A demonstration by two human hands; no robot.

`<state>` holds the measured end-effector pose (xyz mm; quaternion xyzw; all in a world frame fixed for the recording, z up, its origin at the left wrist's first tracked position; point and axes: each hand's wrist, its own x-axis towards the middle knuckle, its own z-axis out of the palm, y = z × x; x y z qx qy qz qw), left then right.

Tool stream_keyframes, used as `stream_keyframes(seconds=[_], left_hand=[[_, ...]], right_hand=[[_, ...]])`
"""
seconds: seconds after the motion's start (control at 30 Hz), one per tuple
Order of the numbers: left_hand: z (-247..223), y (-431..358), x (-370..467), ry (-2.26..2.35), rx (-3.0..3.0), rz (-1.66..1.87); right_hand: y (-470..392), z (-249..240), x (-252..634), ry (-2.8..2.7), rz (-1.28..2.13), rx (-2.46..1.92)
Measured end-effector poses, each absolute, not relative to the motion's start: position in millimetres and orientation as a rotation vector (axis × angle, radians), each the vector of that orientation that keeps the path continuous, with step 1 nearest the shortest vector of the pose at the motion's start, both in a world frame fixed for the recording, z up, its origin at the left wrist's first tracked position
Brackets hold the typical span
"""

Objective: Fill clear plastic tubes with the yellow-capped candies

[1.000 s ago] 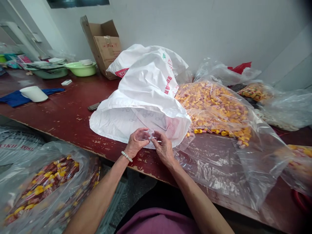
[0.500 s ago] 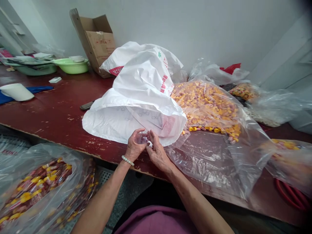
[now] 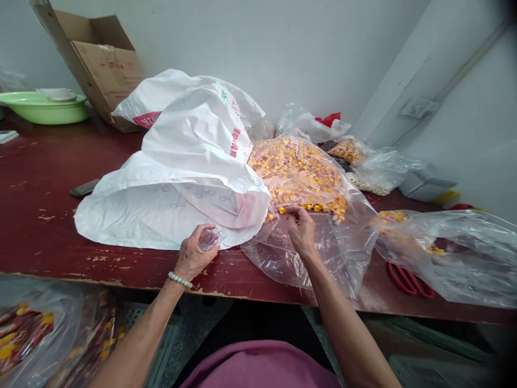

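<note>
In my left hand (image 3: pixel 195 255) are small clear plastic pieces (image 3: pixel 210 238) with round rims, held between thumb and fingers in front of the mouth of a large white sack (image 3: pixel 177 151). My right hand (image 3: pixel 301 230) is at the front edge of a heap of small yellow pieces (image 3: pixel 302 167) on and under clear plastic. Its fingers are bent together near the yellow pieces; whatever they hold, if anything, is too small to make out.
Red-handled scissors (image 3: pixel 410 280) lie at the right beside a clear bag (image 3: pixel 476 258). A cardboard box (image 3: pixel 107 70) and a green basin (image 3: pixel 44 110) stand at the back left. A dark flat object (image 3: pixel 84 187) pokes out from the sack's left side.
My right hand has left the clear pieces and moved right to the yellow heap. My left hand still holds them. The view has turned to the right.
</note>
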<state>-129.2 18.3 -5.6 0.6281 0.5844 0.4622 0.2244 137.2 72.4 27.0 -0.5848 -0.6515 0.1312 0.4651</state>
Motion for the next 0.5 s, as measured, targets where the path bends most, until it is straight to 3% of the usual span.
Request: stream_keyframes(seconds=[0.23, 0.4, 0.5], left_hand=[[-0.1, 4.5, -105.4, 1.376, 1.486, 1.388], [0.9, -6.4, -85.7, 1.26, 1.397, 1.399], [1.7, -9.7, -73.6, 1.219, 1.394, 1.355]], right_hand=[[116.3, -9.8, 125.0, -1.797, 0.326, -1.478], [98.7, 0.1, 141.2, -1.607, 0.326, -1.508], [57.9, 19.4, 136.6, -1.397, 0.526, -1.32]])
